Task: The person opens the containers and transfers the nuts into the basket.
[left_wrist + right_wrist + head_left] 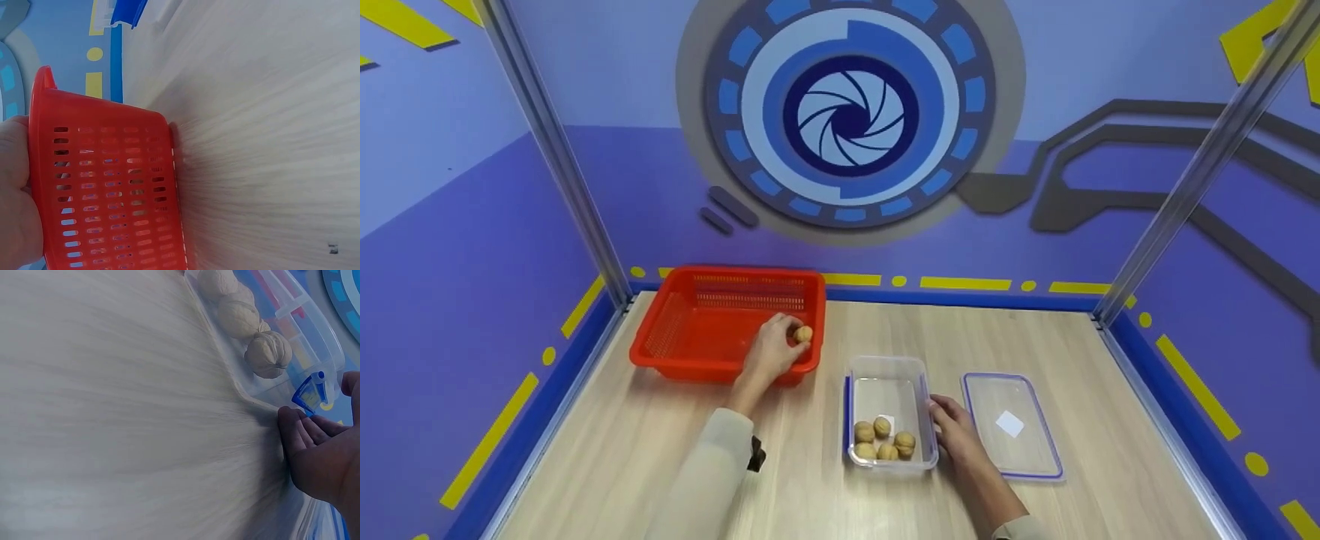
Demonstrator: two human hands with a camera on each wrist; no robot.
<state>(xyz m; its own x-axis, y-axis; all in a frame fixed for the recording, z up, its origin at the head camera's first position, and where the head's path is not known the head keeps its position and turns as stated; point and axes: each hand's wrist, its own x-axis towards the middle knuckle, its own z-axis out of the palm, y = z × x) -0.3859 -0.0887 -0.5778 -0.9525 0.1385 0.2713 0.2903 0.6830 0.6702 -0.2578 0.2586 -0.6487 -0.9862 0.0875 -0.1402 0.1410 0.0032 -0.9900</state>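
Observation:
My left hand [774,346] holds a walnut [803,334] over the right end of the red slotted basket [712,289] at the back left of the table. In the left wrist view the basket's wall [112,191] fills the lower left, with part of the hand [14,191] at the edge. A clear plastic box [885,375] stands in the middle and holds several walnuts [883,440]. My right hand [956,431] rests with straight fingers against the box's right side. The right wrist view shows its fingertips [292,427] at the box wall and the walnuts [256,332] inside.
The box's clear lid [1012,424] with a blue rim lies flat to the right of my right hand. Metal posts [559,150] stand at the table's back corners, and a blue border runs along the table's edges. The wall behind is purple.

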